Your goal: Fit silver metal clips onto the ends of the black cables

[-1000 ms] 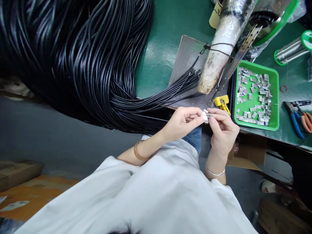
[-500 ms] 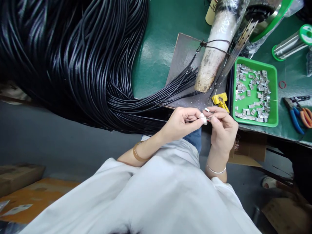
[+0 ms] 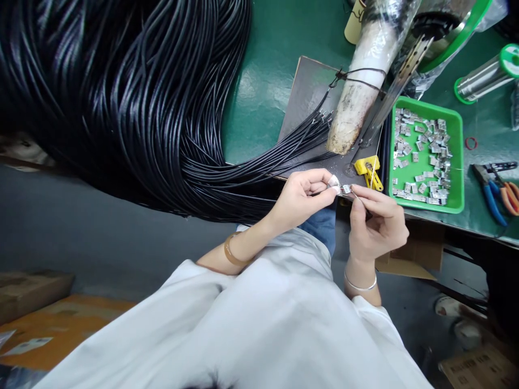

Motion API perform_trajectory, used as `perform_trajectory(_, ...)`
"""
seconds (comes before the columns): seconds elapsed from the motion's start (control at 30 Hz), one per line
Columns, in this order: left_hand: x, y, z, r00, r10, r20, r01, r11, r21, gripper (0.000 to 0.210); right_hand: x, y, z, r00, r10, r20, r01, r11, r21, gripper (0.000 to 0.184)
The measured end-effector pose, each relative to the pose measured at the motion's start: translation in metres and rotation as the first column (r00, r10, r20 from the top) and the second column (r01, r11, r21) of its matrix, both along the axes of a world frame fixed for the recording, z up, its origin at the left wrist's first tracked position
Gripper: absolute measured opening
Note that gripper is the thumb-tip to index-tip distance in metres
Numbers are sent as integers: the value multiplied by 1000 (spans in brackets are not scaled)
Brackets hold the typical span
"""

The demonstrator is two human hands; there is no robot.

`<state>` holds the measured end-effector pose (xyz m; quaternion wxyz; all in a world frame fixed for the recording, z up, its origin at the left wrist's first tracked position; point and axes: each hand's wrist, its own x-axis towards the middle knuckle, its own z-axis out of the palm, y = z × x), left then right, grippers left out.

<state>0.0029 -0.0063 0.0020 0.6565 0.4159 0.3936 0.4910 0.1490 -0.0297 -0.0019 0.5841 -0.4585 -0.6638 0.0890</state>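
Observation:
My left hand [image 3: 306, 194] pinches a small silver USB plug [image 3: 346, 189] between thumb and index finger, whose tips are wrapped in white tape. The plug's metal end points right. Just right of it, my right hand [image 3: 377, 221] has thumb and index finger closed on a thin wire [image 3: 357, 196], close to the plug; whether they touch I cannot tell. A fine silvery strand [image 3: 375, 156] comes down from above to the right hand. Left of the hands, a big bundle of black cables [image 3: 162, 108] lies with its stripped ends [image 3: 322, 116] on a dark board [image 3: 304, 86].
A green tray [image 3: 457, 162] holds many loose USB plugs. Beside it lie a yellow tool [image 3: 368, 168], pliers [image 3: 492, 194] and a red ring [image 3: 471, 143]. A plastic-wrapped tube [image 3: 357, 97] and metal rod [image 3: 395, 94] slant over the board. A wire spool [image 3: 482, 78] stands farther right.
The right hand has shifted right and its fingers have drawn back from the left fingertips, so the USB plug now shows between the hands. The left hand has hardly moved.

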Motion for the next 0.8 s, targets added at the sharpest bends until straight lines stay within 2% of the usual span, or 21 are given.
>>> perform_trajectory(0.1, 1, 3, -1, 999, 21, 41, -21, 1000, 2, 18, 2, 4, 0, 996, -6, -92, -4, 995, -100, 15)
perform_trajectory(0.2, 1, 6, 0, 996, 41, 79, -43, 999, 26, 21, 5, 6, -1, 996, 16, -91, -28, 991, -129, 14)
perform_trajectory(0.47, 2, 12, 4, 992, 63, 109, -69, 996, 55, 24, 6, 9, -4, 998, 45, 48, -42, 998, -48, 19)
perform_trajectory(0.67, 5, 13, 2, 992, 108, 64, -113, 990, 84, 15, 6, 12, -4, 979, -10, 202, -5, 997, 73, 23)
perform_trajectory(0.8, 8, 12, 3, 986, 165, -21, -162, 982, 100, 9, 7, 15, -5, 983, 8, 182, -15, 999, 38, 21)
